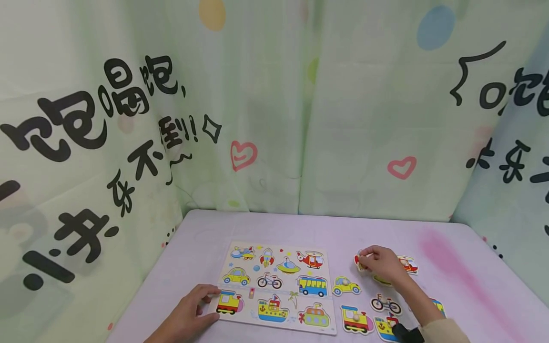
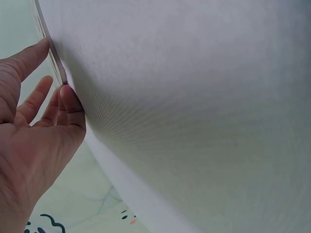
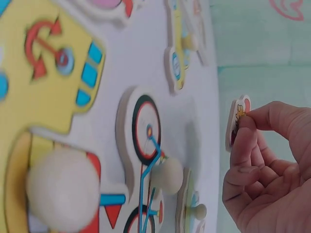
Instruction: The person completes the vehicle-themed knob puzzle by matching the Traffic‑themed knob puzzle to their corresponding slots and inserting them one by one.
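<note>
A flat puzzle board (image 1: pixel 274 281) printed with vehicles lies on the table. My left hand (image 1: pixel 195 309) rests at its left edge, index finger and thumb touching it near the printed train. In the left wrist view, the fingers of that hand (image 2: pixel 43 116) meet the board's thin edge. My right hand (image 1: pixel 381 262) pinches a small puzzle piece (image 3: pixel 238 121) between thumb and fingertips. The piece has a white rim and some red and yellow; its picture is mostly hidden. Beneath that hand lies a yellow piece (image 1: pixel 382 282), partly covered, with a helicopter piece (image 1: pixel 408 265) beside it.
Right of the board lie a car piece (image 1: pixel 346 286), a train piece (image 1: pixel 357 320), a bicycle piece (image 1: pixel 386 304), a ship piece (image 1: pixel 385 328) and a partly hidden bus piece (image 1: pixel 438 307). Round knobs stick up from pieces. A printed curtain (image 1: pixel 343 119) hangs behind the table (image 1: pixel 463 286).
</note>
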Available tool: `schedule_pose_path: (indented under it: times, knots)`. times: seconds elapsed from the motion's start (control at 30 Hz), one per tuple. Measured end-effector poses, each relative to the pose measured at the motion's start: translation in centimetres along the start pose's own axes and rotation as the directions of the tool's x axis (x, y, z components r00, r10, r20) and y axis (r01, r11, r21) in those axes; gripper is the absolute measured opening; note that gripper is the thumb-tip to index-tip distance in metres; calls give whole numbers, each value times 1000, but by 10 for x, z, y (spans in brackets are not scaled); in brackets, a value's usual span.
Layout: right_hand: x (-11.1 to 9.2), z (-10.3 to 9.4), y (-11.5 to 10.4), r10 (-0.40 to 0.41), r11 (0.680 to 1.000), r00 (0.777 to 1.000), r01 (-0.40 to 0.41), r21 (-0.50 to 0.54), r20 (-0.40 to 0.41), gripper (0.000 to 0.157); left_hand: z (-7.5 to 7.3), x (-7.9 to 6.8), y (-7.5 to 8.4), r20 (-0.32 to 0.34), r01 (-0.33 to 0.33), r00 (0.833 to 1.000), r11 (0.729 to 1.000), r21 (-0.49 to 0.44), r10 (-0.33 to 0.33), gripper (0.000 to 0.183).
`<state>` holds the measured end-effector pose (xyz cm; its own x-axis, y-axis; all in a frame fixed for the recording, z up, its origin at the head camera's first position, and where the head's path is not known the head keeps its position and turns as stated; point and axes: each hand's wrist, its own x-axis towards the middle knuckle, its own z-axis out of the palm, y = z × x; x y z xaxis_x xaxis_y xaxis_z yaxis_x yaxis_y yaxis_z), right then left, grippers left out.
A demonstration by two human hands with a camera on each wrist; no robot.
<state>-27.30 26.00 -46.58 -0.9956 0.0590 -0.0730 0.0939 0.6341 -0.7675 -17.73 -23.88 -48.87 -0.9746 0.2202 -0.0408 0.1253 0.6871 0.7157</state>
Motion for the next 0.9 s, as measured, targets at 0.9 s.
schedule_pose_path:
  times: [0.9]
  knots:
    - [-14,31,-32,-17,981,999,8,193,50,28,0,2,4,5,76,997,997,4,-76,53]
